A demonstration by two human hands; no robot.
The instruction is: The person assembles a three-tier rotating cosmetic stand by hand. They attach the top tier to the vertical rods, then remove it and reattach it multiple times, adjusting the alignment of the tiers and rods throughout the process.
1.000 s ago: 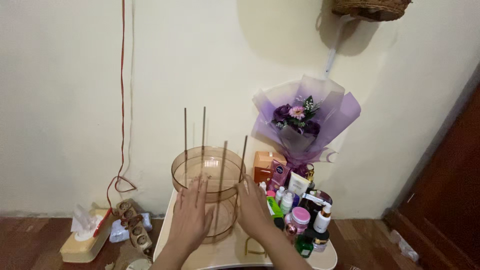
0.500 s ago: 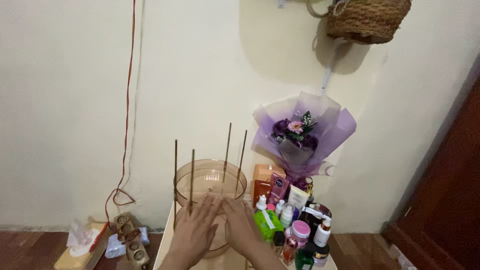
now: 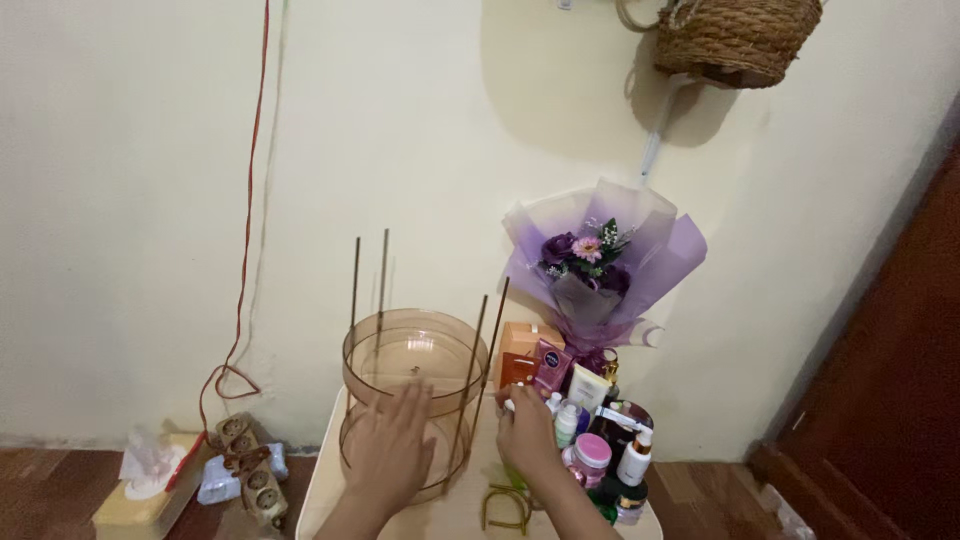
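A two-tier clear amber organiser [image 3: 412,385], round, with four thin upright rods rising from its rim, is seen standing on the left part of the white counter [image 3: 440,515], close against the wall. The left hand [image 3: 392,450] is laid flat against the front of the lower tier, its fingers [image 3: 408,408] spread and pointing up toward the upper tray; nothing is gripped. The organiser's axis is vertical, and it lies directly ahead of and above that palm, so the left hand is plainly the nearer one. The right hand [image 3: 530,435] is set just to the right of the organiser, apart from it, among the cluster of cosmetic bottles [image 3: 600,455]. Its fingers appear to be closed on a small white-capped bottle [image 3: 512,404], though the blur leaves this uncertain. A purple-wrapped bouquet [image 3: 592,265] is propped behind the bottles.
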